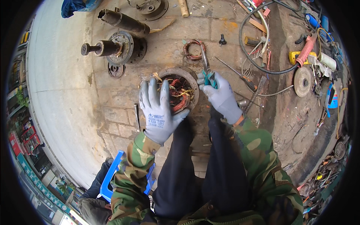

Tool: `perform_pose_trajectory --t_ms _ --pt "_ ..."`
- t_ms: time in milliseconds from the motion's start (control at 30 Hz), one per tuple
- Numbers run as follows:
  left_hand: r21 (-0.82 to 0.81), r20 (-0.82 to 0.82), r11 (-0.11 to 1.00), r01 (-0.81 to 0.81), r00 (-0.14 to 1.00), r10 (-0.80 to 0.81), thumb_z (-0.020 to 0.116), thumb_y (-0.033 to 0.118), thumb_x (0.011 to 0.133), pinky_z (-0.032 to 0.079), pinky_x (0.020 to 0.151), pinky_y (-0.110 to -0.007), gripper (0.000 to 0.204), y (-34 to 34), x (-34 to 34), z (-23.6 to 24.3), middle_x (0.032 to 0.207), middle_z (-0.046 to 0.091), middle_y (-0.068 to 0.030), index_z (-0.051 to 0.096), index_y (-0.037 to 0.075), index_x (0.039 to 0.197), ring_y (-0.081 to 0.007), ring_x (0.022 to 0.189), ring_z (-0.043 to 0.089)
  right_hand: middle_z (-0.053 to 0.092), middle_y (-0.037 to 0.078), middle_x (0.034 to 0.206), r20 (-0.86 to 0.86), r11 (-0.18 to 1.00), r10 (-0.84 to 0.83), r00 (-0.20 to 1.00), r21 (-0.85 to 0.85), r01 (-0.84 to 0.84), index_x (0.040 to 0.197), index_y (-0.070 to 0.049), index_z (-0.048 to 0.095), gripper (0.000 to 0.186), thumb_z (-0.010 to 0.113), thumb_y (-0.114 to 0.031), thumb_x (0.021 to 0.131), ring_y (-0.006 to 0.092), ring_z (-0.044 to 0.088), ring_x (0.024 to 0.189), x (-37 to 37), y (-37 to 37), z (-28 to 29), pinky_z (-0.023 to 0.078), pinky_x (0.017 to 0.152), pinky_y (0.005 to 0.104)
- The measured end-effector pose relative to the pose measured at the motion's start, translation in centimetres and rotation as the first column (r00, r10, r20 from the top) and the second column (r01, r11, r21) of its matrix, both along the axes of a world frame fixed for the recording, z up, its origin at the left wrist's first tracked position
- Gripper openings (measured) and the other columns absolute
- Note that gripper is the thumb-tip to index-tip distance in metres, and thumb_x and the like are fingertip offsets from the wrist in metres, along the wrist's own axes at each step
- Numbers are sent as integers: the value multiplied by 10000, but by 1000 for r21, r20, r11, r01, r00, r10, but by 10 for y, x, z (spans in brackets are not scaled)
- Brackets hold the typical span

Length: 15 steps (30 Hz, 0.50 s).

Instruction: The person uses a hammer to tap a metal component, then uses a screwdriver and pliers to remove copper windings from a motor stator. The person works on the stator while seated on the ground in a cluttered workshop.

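Between my knees stands a round metal motor housing (194, 84), with frayed red copper windings (182, 102) and yellowish strips inside. My left hand (159, 108), in a grey-white glove, lies at the housing's left rim with fingers spread. It holds nothing and covers part of that rim. Just right of the housing, my gloved right hand (220, 92) is closed around the teal handles of a pair of pliers (204, 62). Their long metal end points away from me, beside a loose ring of copper wire (186, 52) on the ground.
Rusty motor parts (123, 48) and a metal tube (125, 22) stand at far left. A screwdriver (245, 79), a saw blade (255, 93) and a thick black cable (243, 45) lie right. A blue stool (110, 178) and a seated person (93, 210) are at lower left.
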<state>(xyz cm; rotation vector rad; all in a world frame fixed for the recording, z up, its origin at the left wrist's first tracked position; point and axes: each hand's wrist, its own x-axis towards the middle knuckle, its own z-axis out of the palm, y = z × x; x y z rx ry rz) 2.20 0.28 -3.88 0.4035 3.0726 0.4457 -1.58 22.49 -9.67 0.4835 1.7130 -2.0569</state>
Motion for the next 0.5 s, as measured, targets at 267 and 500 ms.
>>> perform_pose_trajectory --t_ms 267,500 --pt "207 130 974 94 984 -122 872 294 868 499 1125 -482 657 -27 -45 -10 1400 670 -245 636 -19 1396 -449 1313 623 719 249 1005 -15 925 208 978 329 -192 1280 2 633 405 662 -115 893 422 725 923 3 -1 -3 567 835 476" --pt "153 93 985 77 991 -92 887 302 827 548 821 -456 315 -30 -74 -11 1007 719 -120 799 97 1048 -368 967 680 732 150 978 67 927 250 966 273 -259 1278 11 645 382 646 -65 904 301 714 835 6 3 -15 567 773 398"
